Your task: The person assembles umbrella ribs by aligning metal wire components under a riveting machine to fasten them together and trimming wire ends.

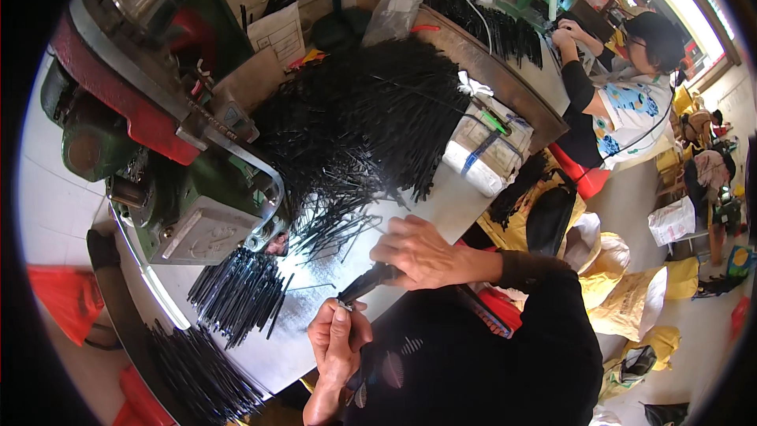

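Near the front edge of the table, my left hand (337, 337) pinches the end of a dark strip-like piece (364, 281), and a small shiny metal bit shows at the fingertips. My right hand (422, 252) is closed around the other end of that piece, its knuckles turned up. Whether this is one strip or a few together, I cannot tell. Beyond my hands, loose thin black strips (335, 225) lie scattered on the table (315, 288). They run into a large heap of black strips (394, 87). A neater row of black strips (240, 296) lies left of my left hand.
A green bench machine (197, 221) with a curved metal guard stands at left. More black strips (197, 371) lie at near left. A taped white package (487, 146) sits right of the heap. A co-worker (623, 102) sits at far right; yellow sacks (623, 292) stand on the floor.
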A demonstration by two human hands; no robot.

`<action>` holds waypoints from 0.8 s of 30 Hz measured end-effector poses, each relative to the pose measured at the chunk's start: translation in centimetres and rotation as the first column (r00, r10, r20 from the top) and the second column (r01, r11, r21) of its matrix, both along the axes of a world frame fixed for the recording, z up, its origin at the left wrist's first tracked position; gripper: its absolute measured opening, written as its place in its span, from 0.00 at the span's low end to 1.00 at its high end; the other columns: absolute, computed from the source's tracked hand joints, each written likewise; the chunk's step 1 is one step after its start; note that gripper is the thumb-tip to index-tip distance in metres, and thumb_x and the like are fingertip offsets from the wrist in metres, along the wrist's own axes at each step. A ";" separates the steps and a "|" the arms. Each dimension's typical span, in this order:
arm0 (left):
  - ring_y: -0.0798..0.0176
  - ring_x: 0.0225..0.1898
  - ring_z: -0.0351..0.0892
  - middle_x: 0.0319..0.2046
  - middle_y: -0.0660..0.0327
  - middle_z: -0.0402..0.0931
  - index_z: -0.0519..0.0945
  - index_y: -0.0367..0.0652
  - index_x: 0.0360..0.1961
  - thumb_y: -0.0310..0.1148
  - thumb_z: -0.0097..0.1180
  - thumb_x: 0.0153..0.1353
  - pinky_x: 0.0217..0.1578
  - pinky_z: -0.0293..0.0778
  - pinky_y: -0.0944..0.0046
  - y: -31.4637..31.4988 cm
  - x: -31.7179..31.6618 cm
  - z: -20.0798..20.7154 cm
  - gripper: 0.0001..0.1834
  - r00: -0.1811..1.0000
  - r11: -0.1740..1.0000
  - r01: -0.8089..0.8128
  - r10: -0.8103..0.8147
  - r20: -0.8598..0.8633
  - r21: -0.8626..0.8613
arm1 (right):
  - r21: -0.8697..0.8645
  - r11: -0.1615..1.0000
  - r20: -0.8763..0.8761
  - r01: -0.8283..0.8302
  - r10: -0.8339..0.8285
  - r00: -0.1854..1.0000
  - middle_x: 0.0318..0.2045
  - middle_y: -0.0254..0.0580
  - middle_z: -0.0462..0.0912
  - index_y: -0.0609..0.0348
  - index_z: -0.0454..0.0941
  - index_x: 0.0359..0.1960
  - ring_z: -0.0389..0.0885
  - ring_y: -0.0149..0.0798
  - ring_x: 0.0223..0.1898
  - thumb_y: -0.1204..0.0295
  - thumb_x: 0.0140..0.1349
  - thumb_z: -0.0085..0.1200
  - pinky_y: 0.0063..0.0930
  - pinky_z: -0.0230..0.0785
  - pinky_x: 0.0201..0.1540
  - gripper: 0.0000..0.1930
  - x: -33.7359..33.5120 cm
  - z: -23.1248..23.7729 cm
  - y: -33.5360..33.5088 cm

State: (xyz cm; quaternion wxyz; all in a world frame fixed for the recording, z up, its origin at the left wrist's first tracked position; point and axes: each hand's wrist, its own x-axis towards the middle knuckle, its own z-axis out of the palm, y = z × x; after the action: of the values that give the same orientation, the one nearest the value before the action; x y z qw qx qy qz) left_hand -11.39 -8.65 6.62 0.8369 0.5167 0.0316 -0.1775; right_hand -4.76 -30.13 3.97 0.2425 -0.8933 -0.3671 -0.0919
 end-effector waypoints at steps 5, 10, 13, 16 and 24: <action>0.75 0.12 0.54 0.12 0.66 0.63 0.70 0.38 0.32 0.36 0.44 0.69 0.15 0.50 0.71 -1.3 0.7 -1.0 0.13 0.992 0.994 -0.103 0.106 0.065 -0.039 | -0.175 0.980 -0.315 0.097 -0.149 0.937 0.36 0.44 0.78 0.58 0.70 0.42 0.81 0.49 0.34 0.66 0.49 0.61 0.38 0.73 0.33 0.20 -1.1 1.4 -2.0; 0.77 0.10 0.45 0.10 0.69 0.57 0.70 0.42 0.34 0.35 0.44 0.69 0.14 0.45 0.72 -0.5 2.4 -1.1 0.09 0.963 0.953 -0.266 0.268 -0.010 -0.147 | 0.078 0.914 -0.105 0.399 -0.390 0.915 0.35 0.51 0.77 0.61 0.72 0.40 0.79 0.54 0.30 0.68 0.53 0.56 0.44 0.71 0.31 0.15 -1.2 3.8 -7.6; 0.77 0.10 0.46 0.11 0.66 0.62 0.72 0.40 0.40 0.34 0.45 0.68 0.13 0.48 0.73 -0.7 2.1 -1.9 0.08 0.973 0.969 -0.217 0.205 -0.108 -0.118 | 0.012 0.656 0.087 0.754 -0.752 0.653 0.23 0.56 0.78 0.64 0.73 0.30 0.78 0.57 0.25 0.58 0.59 0.54 0.46 0.68 0.26 0.18 1.6 5.0 -11.8; 0.76 0.09 0.48 0.12 0.63 0.66 0.73 0.40 0.45 0.33 0.47 0.67 0.13 0.50 0.72 -1.3 1.9 -2.7 0.10 0.972 0.978 -0.125 0.087 -0.221 -0.167 | -0.004 0.423 0.138 0.906 -0.897 0.419 0.20 0.58 0.77 0.65 0.74 0.26 0.78 0.60 0.27 0.56 0.57 0.55 0.48 0.68 0.28 0.20 5.6 5.4 -16.7; 0.74 0.10 0.49 0.11 0.65 0.61 0.73 0.41 0.45 0.34 0.49 0.65 0.14 0.50 0.71 -0.7 2.1 -3.8 0.11 0.958 0.980 -0.089 0.034 -0.285 -0.180 | -0.229 0.312 0.391 0.922 -0.838 0.381 0.20 0.52 0.79 0.62 0.77 0.25 0.80 0.53 0.26 0.55 0.55 0.57 0.43 0.70 0.28 0.19 8.4 5.9 -20.2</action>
State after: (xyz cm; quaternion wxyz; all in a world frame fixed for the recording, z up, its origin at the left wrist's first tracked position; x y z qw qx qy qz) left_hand -9.29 -9.38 2.81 0.8748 0.4023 0.1489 -0.2250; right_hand 3.65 -50.36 9.87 -0.0802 -0.9608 0.1506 -0.2184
